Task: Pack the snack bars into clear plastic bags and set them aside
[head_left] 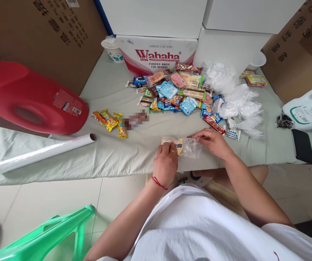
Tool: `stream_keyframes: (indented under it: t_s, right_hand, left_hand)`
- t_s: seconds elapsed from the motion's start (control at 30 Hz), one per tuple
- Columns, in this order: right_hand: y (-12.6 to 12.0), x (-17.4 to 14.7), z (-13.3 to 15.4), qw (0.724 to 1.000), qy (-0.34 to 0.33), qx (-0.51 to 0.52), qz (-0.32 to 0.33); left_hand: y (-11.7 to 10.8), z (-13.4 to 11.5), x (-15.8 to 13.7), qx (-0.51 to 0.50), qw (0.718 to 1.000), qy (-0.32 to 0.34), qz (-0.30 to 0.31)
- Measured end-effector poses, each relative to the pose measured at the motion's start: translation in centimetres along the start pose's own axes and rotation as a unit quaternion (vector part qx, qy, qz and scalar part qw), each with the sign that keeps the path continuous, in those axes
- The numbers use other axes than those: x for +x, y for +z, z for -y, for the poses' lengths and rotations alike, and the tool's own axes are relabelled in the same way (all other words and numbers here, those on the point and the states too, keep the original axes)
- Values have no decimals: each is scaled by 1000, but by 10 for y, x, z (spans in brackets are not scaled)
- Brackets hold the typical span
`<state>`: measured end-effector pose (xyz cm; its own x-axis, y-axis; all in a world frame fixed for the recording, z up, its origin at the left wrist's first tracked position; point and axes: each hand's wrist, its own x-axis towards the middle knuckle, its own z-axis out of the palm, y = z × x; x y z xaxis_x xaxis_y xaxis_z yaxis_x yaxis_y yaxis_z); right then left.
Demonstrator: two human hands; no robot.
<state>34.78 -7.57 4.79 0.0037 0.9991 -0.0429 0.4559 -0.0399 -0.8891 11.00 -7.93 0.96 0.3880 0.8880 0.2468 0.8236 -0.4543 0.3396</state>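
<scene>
At the front edge of the cloth-covered table, my left hand (165, 159) presses its curled fingers onto a transparent plastic bag (192, 148) with pale yellow packaged snacks in it. My right hand (213, 142) is at the bag's right end, thumb and fingers pinched together. A thin reddish edge shows at its fingertips, too small to name. Beyond the hands lies a heap of wrapped snacks (190, 105) in many colours. Crumpled transparent plastic bags (243, 103) are to its right. Several yellow snack packets (122, 125) and a blurred brown packet (136, 120) lie to the left.
A red jug (31, 98) and a plastic film roll (39, 154) are on the left. A white jug (310, 107) and a black phone (302, 145) stand and lie right. A Wahaba carton (158, 54) is behind. A green stool (50, 232) is on the floor.
</scene>
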Motion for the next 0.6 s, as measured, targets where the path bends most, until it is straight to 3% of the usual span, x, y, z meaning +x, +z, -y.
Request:
stream_keyframes:
  t_s: [0.07,0.17,0.27,0.33,0.37,0.47,0.6]
  right_hand:
    - [-13,-21,-5,1000,-18,-12,15]
    - [-27,-46,-18,998,17,-33,47]
    - [-28,-52,-30,994,90,2,-64]
    - [-22,-45,-31,976,152,44,-151]
    - [-17,-39,-30,968,183,55,-164]
    - [0,-21,-18,972,218,-5,-86]
    - [21,-17,-4,979,154,-120,55]
  left_hand:
    - [1,1,0,-14,1000,2,-5]
    - [3,4,-1,-28,999,9,-13]
    - [8,7,-4,-33,999,18,-28]
    - [10,9,-7,-33,998,28,-42]
    - [12,10,-9,-32,998,34,-49]
    - [14,11,-15,-31,997,42,-63]
    - [12,8,-19,-1,998,36,-56]
